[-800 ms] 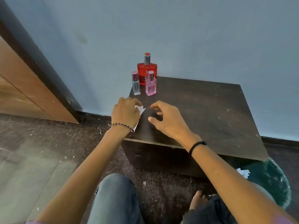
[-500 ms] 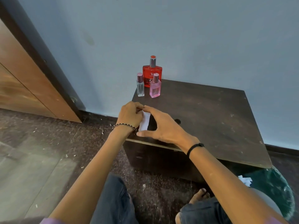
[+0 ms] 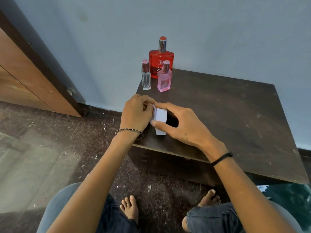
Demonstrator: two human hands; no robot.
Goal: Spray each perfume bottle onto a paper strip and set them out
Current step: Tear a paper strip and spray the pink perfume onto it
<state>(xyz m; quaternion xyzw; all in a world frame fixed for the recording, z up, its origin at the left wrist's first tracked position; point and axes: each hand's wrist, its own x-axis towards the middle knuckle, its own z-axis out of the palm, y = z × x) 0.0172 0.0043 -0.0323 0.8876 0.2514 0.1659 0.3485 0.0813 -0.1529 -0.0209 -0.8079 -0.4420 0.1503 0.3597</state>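
Just in front of the bottles [image 3: 164, 81], my left hand [image 3: 136, 113] and right hand [image 3: 181, 125] both pinch paper strips [image 3: 159, 115], apparently separating one for spraying.

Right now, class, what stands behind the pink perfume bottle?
The larger red bottle stands behind it. The pink bottle hides part of its front, so its printed name cannot be fully read.

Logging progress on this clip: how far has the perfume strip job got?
Done: nothing that shows; no strip lies set out on the table. In hand: the left hand and right hand both pinch a piece of white paper near the table's front-left edge. Left: the red bottle, clear bottle and pink bottle stand capped at the back corner, all three to spray and set out.
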